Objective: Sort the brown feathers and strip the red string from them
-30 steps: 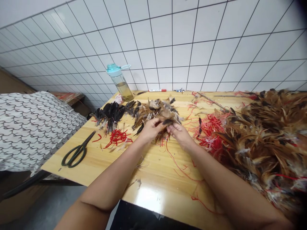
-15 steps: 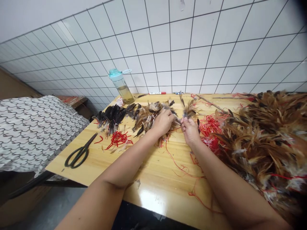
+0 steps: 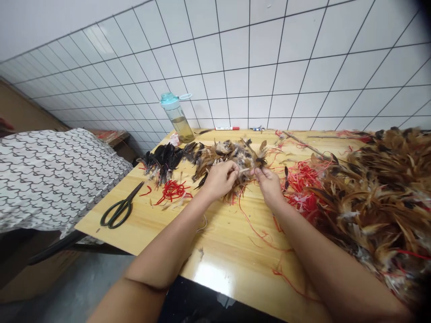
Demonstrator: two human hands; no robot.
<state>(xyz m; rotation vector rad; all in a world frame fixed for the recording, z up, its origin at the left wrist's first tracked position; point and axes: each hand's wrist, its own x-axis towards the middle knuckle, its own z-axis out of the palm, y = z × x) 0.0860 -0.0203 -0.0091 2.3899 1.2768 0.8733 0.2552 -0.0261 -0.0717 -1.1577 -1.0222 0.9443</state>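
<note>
My right hand (image 3: 269, 185) is closed in a pinch on a small bunch of brown feathers (image 3: 260, 156), whose tips fan out above the fingers. Just to its left, my left hand (image 3: 220, 180) has thumb and fingers together on what looks like a feather, its pale thin end pointing toward the right hand. Behind both hands lies a heap of mixed brown and whitish feathers (image 3: 218, 152), partly covered by the left hand. A thin red string (image 3: 251, 224) trails over the wooden table (image 3: 232, 251) below them.
Black feather bunches (image 3: 164, 159), red strings (image 3: 173, 192) and dark scissors (image 3: 117, 211) lie on the left. Farther back stand a water bottle (image 3: 182, 125) and, by the tiled wall, a marker (image 3: 227, 128). A large brown feather pile (image 3: 377, 197) and tangled red strings (image 3: 305, 179) fill the right.
My left hand has come out of the feather heap, down and slightly left, and now pinches a feather. The bunch in my right hand has tilted left. The view has shifted slightly.
</note>
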